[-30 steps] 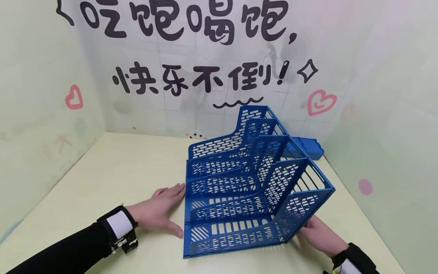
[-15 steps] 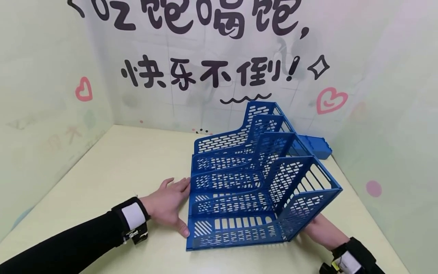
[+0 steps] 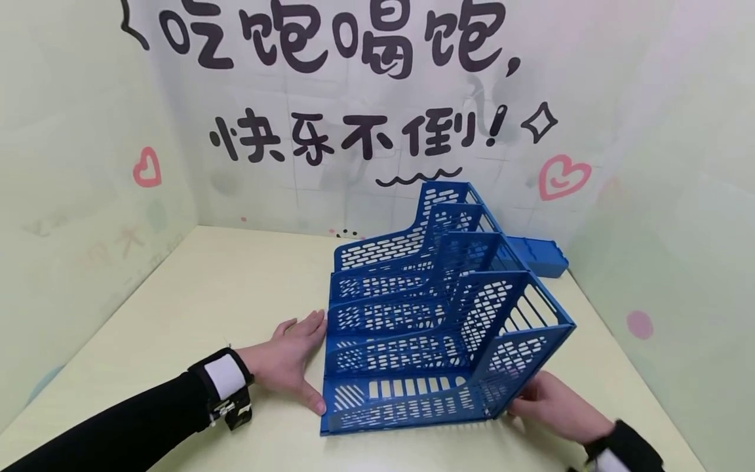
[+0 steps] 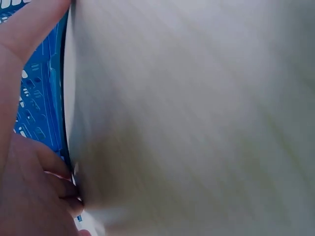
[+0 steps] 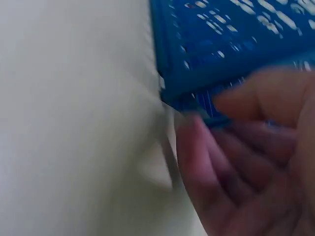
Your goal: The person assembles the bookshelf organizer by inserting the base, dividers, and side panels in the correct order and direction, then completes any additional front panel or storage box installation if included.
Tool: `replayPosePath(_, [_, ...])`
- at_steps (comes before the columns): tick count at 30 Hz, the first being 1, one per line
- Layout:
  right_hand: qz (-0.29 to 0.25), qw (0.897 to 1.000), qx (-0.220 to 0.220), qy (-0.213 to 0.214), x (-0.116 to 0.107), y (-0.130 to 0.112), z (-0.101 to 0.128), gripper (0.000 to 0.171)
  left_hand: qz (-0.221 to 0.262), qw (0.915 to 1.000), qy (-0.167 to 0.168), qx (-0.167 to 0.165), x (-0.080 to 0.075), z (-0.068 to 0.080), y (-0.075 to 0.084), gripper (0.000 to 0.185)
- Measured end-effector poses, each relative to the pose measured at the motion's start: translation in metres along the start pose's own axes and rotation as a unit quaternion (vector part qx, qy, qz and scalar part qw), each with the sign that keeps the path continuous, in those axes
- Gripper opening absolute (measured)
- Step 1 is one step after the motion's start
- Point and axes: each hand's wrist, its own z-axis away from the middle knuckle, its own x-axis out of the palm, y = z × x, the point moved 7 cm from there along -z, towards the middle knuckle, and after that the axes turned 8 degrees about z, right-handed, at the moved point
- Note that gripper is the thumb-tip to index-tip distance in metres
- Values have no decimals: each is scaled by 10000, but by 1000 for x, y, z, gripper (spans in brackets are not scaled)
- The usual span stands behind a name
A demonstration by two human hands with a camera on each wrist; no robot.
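A blue plastic file rack (image 3: 401, 387) with several upright dividers stands on the table, its perforated panels facing up and sideways. My left hand (image 3: 289, 364) lies against its low left edge, fingers and thumb spread along it; the left wrist view shows fingers (image 4: 34, 182) touching the rack's edge (image 4: 59, 98). My right hand (image 3: 551, 403) is at the rack's near right bottom corner, partly behind it. In the right wrist view, its loosely bent fingers (image 5: 197, 162) are beside the blue corner (image 5: 172, 91), with nothing visibly pinched.
Behind the rack, a smaller blue plastic piece (image 3: 539, 255) rests on the pale table (image 3: 236, 275) by the right wall. Printed wall sheets with black lettering (image 3: 360, 137) enclose the table at the back and both sides.
The rack and left hand hold nearly the same place while the head view shifts slightly. My right hand has come further out from behind the rack's bottom corner.
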Motion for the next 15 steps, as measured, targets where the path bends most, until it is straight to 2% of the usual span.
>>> replayPosePath(2, [260,9981,513,231,4,-2,11,26,-10,10000,-45,42,-1,0,2,160])
replayPosePath(4, [410,9918,1106,481,10,-5,19,25,-75,9999,-59,85,-3,-1,4,161])
replayPosePath(8, [426,9686,2190,1102,19,-9,26,28,-285,9995,5,138,-9,-5,6,162])
replayPosePath(11, [494,9521,2631,1480,25,-12,28,26,-469,9988,-26,162,-10,-8,7,161])
replayPosePath(15, [570,9456,2713,1700,34,-19,27,24,-845,9962,-139,140,-10,-12,9,157])
